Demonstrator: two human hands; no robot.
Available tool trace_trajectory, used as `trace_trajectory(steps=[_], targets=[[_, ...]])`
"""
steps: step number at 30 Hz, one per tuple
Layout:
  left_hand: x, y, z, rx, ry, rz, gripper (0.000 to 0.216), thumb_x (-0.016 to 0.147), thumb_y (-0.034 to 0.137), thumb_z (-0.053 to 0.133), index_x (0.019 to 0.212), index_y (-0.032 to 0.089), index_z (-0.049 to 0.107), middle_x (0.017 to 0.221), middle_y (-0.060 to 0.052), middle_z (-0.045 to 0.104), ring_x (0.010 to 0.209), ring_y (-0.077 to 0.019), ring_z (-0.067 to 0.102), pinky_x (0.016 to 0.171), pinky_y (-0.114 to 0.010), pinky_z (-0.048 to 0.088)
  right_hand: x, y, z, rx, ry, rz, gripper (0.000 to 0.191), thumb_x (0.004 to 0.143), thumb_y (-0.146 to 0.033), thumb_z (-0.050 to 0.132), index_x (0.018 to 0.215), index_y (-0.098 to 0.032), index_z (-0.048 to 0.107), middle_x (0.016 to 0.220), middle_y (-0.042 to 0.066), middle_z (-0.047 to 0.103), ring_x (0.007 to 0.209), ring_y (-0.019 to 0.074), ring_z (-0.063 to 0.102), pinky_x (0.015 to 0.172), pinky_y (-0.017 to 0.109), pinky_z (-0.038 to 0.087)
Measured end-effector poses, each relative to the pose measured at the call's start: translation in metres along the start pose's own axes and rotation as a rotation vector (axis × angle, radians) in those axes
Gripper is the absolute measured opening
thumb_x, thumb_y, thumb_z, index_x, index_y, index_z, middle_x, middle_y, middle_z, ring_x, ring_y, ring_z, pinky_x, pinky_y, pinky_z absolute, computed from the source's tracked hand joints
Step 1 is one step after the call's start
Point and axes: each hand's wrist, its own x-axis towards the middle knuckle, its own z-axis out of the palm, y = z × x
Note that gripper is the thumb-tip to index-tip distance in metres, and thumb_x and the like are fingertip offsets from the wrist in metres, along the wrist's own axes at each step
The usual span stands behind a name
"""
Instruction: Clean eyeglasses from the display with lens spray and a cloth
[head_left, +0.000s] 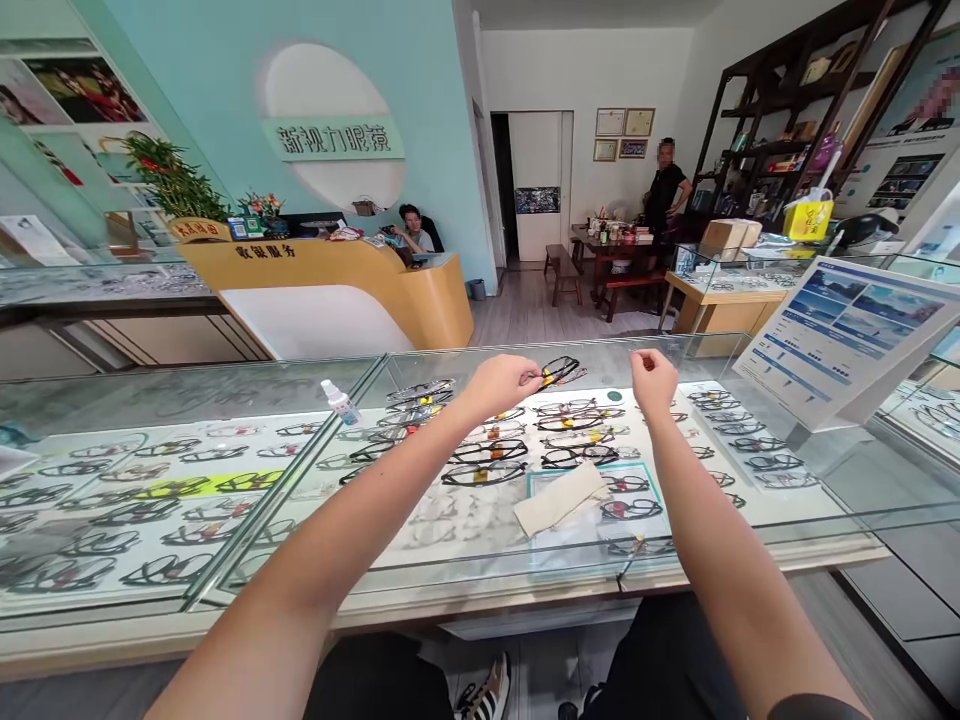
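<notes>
My left hand [501, 386] is closed on a pair of dark-framed eyeglasses [559, 373], held above the glass display counter. To the right, my right hand [654, 382] is raised with its fingers curled in, and no object shows in them. Below the hands, several eyeglasses [489, 451] with yellow or red tags stand in columns on the glass. A cream cloth [559, 502] lies folded nearer me, over the edge of a teal-bordered sheet [534, 550]. More frames are visible around and beneath it.
A small white spray bottle [341, 402] stands on the counter at left. At right is a tilted sign stand [847, 335]. Beyond are a wooden reception desk [442, 300] with a seated person, benches [562, 275], and another person standing near a dark table.
</notes>
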Motion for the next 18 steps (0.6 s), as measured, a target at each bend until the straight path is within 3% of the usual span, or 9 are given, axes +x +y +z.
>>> trace_trajectory(steps=[7,13,18], targets=[[0.048,0.019,0.039,0.112,-0.187,0.002,0.029,0.093,0.034,0.057,0.098,0.025,0.084,0.098,-0.007,0.082,0.087,-0.0244,0.071,0.072,-0.03,0.044,0.002,0.024,0.013,-0.126,-0.033,0.069,0.028,0.085,-0.035,0.053,0.086,-0.02,0.077,0.08,0.005,0.072,0.074,0.0213,0.056,0.071,0.032,0.037],[0.067,0.012,0.068,0.151,-0.278,-0.039,0.03,0.093,0.035,0.058,0.102,0.026,0.085,0.103,-0.009,0.082,0.089,-0.0245,0.073,0.072,-0.029,0.046,0.002,0.024,0.019,-0.179,-0.06,0.096,0.026,0.087,-0.035,0.054,0.082,-0.022,0.077,0.075,0.003,0.07,0.071,0.0203,0.055,0.069,0.032,0.034],[0.073,0.009,0.075,0.164,-0.34,-0.058,0.03,0.092,0.034,0.058,0.103,0.026,0.085,0.101,-0.01,0.082,0.09,-0.0247,0.073,0.074,-0.029,0.047,0.0,0.019,0.022,-0.186,-0.072,0.093,0.027,0.088,-0.035,0.054,0.082,-0.023,0.077,0.075,0.002,0.071,0.07,0.0195,0.055,0.068,0.032,0.033]])
